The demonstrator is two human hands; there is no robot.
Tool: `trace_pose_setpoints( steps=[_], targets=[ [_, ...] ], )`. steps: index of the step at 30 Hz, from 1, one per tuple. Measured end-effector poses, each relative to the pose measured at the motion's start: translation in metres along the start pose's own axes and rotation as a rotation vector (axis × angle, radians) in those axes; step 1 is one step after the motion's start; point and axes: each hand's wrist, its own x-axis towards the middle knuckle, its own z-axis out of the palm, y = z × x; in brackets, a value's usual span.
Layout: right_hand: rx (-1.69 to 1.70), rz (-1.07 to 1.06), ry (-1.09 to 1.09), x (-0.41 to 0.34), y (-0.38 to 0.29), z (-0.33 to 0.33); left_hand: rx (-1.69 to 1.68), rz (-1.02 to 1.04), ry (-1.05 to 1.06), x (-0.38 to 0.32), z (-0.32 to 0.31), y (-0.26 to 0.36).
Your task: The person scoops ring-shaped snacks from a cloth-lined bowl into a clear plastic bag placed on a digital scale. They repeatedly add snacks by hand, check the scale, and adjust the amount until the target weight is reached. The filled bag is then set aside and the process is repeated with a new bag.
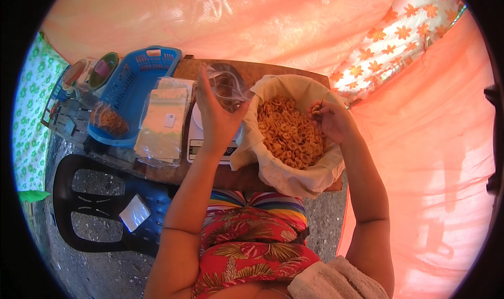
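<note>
My left hand [218, 115] holds a clear plastic bag [228, 80] with its mouth spread between thumb and fingers. The bag is above a white digital kitchen scale [193, 143], whose platform is partly hidden by the hand. In my right hand [332, 119] a few chips are pinched at the fingertips. That hand is over the right side of a basket lined with cream cloth [299, 184]. Brown, round fried chips [291, 133], which look like banana chips, fill much of it. What is inside the bag is hard to make out.
Left of the scale lies a stack of flat plastic pouches [163, 121]. Beyond it stands a blue plastic basket [132, 94] holding a filled bag of chips [108, 119]. Tubs [104, 70] sit at the far left. A black plastic chair [98, 204] with a white packet [135, 212] is beside me.
</note>
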Motion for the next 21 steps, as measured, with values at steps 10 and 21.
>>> trace_pose_setpoints(
  steps=[10,21],
  targets=[
    [-0.774,-0.634,-0.144,0.021,-0.058,0.152,0.006,-0.021,-0.021,0.0,0.002,0.003],
    [-1.021,-0.859,-0.11,0.031,-0.04,0.176,0.02,-0.017,0.0,0.001,-0.002,0.001]
  ],
)
